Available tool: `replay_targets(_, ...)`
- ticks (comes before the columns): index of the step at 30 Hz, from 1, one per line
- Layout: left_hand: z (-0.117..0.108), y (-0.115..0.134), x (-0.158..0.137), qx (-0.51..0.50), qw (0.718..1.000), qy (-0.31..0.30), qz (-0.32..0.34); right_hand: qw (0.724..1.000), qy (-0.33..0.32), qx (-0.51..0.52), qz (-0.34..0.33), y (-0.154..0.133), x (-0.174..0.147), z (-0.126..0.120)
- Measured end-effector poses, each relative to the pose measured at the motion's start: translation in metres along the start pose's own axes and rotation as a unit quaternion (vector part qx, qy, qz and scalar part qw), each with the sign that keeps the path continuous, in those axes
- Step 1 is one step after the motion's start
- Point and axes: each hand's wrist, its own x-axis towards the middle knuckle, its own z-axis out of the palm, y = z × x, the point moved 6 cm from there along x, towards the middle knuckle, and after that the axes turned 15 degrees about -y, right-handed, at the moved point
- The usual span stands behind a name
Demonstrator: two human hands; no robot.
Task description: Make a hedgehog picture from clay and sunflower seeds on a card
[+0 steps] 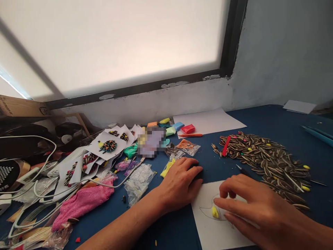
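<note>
A white sheet of paper (205, 232) with a pencil outline lies at the front of the table. On the outline sits a small lump of yellow clay (215, 212). My right hand (255, 205) is over the paper, its slightly bent fingers apart beside the lump, and nothing shows between them. It covers part of the drawing. My left hand (182, 182) rests palm down by the sheet's upper left corner, fingers loosely spread and nothing visible in them. Just behind it lies a yellow clay packet (168, 168).
A pile of striped sunflower seeds (270, 159) spreads at the right, with a red strip (226, 146) on it. Clay packets, including a red one (187, 129), lie at the back. Seed-decorated papers (108, 145), a pink cloth (84, 203) and white cables (47, 166) crowd the left.
</note>
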Motion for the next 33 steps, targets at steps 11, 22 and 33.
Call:
replay_targets(11, 0.005, 0.003, 0.002, 0.029, 0.999, -0.007, 0.035, 0.998, 0.025, -0.060, -0.018, -0.008, -0.009, 0.013)
replay_targets(22, -0.018, 0.028, -0.011, -0.053, 0.981, -0.177, 0.053, 0.994, 0.036, -0.095, -0.043, -0.017, -0.003, -0.002)
replay_targets(33, 0.000, 0.032, -0.030, -0.050, 0.971, -0.231, 0.033, 0.992, 0.051, -0.112, -0.034, -0.014, -0.004, 0.002)
